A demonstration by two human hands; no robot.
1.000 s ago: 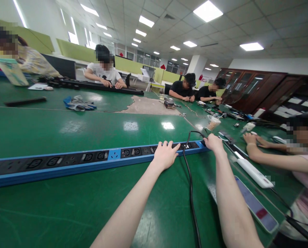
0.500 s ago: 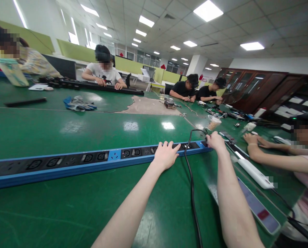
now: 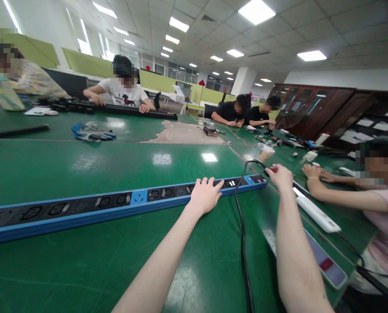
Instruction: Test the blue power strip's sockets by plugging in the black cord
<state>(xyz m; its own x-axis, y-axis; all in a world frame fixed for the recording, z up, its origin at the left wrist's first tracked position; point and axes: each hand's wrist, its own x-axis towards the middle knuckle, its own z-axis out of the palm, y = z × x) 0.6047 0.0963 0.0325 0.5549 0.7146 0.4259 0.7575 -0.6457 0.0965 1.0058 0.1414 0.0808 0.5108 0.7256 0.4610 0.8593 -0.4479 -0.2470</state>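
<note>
A long blue power strip with black sockets runs from the left edge to the middle right of the green table. My left hand rests on it with spread fingers, pressing near its right part. My right hand pinches the end of a black cable, just above and right of the strip's right end. That cable end is apart from the strip. From there the cable loops over the strip and runs down toward the bottom edge.
A white power strip and a phone lie right of my right forearm. A person's arms rest at the right. Gloves and a cup stand farther back.
My right hand has moved up and right with the cable end, away from the strip's right end. My left hand keeps its place on the strip. The view has shifted slightly.
</note>
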